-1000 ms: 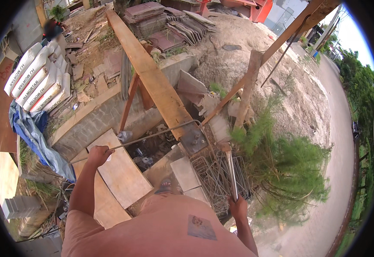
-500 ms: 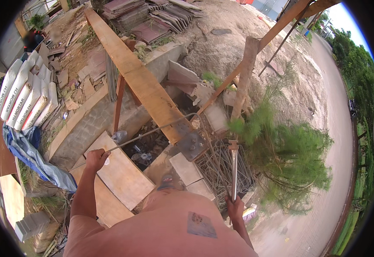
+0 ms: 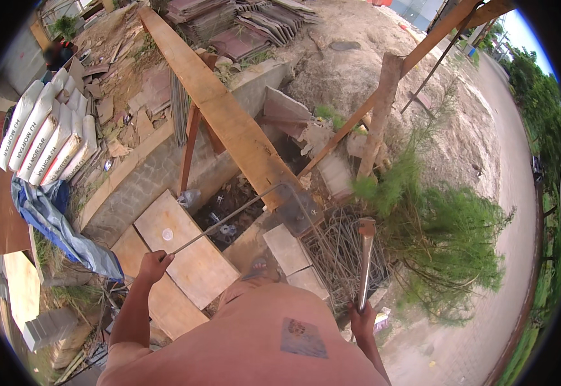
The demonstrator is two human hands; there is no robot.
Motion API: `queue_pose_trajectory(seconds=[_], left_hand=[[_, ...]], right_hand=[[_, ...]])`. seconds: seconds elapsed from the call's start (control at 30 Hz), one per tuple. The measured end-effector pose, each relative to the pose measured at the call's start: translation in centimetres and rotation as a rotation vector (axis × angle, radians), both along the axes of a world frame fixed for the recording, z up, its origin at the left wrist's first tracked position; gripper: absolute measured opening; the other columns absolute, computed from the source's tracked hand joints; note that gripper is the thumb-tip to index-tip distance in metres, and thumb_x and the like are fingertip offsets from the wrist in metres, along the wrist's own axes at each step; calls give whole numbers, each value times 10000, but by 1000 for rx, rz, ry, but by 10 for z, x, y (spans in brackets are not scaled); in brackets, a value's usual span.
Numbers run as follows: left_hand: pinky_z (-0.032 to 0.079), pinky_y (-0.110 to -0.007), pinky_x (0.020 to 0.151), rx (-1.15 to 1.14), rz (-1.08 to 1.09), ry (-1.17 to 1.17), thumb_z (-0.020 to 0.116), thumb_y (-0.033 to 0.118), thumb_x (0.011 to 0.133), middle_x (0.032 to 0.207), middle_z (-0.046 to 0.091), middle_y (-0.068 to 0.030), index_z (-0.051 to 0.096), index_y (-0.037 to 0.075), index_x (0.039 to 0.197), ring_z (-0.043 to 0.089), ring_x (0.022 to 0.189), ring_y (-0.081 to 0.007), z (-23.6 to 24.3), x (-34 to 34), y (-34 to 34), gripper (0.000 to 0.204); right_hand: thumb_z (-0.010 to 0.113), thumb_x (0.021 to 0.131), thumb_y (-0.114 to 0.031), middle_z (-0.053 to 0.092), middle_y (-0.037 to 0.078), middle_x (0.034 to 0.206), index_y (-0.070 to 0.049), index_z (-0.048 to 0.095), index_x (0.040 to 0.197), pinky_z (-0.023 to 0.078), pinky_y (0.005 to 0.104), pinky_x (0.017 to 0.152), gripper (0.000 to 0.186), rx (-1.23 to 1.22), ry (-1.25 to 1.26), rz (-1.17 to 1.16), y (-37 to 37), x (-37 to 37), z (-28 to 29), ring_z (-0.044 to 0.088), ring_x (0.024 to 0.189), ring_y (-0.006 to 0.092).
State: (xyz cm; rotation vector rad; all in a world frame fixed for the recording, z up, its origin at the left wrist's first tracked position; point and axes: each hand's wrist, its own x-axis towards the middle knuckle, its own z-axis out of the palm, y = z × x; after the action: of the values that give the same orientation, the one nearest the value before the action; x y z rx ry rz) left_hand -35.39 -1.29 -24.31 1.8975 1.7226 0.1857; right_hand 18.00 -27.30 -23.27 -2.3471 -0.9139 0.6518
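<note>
My left hand (image 3: pixel 156 265) is closed around one end of a thin steel rod (image 3: pixel 229 217). From there the rod slants up to the right, bends sharply over a dark metal plate (image 3: pixel 301 215), and runs back down toward a heap of bent rods. That plate, with small pegs on it, sits on the near end of a long wooden plank (image 3: pixel 210 96). In my right hand (image 3: pixel 361 321) is the handle of a shiny metal tube tool (image 3: pixel 366 267). Its rusty notched head points away from me, above the heap and apart from the rod.
A heap of bent steel rods (image 3: pixel 348 248) lies right of the plate, beside a feathery green bush (image 3: pixel 441 225). Pale boards (image 3: pixel 187 257) lie at left next to a debris-filled pit (image 3: pixel 235 225). White sacks (image 3: pixel 49 132) are stacked far left. A wooden post (image 3: pixel 380 116) stands beyond.
My left hand has come nearer to me, and the rod's bend has shifted left and closer. The tube tool has moved slightly right and toward me. Both grips stay closed.
</note>
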Motion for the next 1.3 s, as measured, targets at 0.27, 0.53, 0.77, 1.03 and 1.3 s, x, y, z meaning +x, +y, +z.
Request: queue_pose_trajectory(seconds=[0.27,0.53,0.77,1.03,1.3], left_hand=[[396,-427,512,50,-11,41,640,338,879,563,522,-191,562,4,662,520,515,-351,17,3,-12,406],[422,-439,517,-39,-36,94,632,345,887,575,548,-193,592,15,675,559,541,-373,43,11,-34,394],[391,-413,496,-173,-7,27,618,323,905,550,487,-196,537,6,661,450,485,-354,39,33,-78,408],[409,-390,519,-361,166,-206,534,373,961,556,487,-173,555,-9,711,463,507,-232,23,80,-168,457],[399,-455,518,4,219,78,579,314,922,572,514,-214,537,-1,671,535,547,-398,30,86,-152,405]], right_hand=[[708,806,-179,580,108,627,19,590,872,440,353,554,240,-51,-8,32,-2,3,9,560,570,198],[732,797,-228,564,189,619,-11,499,803,423,437,525,318,-158,-209,123,-12,21,18,564,574,404],[710,807,-245,553,200,598,-27,491,762,413,482,527,313,-125,-285,212,17,72,33,568,597,427],[707,817,-277,565,215,664,-34,517,861,405,503,549,312,15,-413,397,59,141,25,554,641,451],[694,817,-316,554,217,637,0,529,813,414,458,546,356,-4,-237,370,36,133,-16,538,586,410]])
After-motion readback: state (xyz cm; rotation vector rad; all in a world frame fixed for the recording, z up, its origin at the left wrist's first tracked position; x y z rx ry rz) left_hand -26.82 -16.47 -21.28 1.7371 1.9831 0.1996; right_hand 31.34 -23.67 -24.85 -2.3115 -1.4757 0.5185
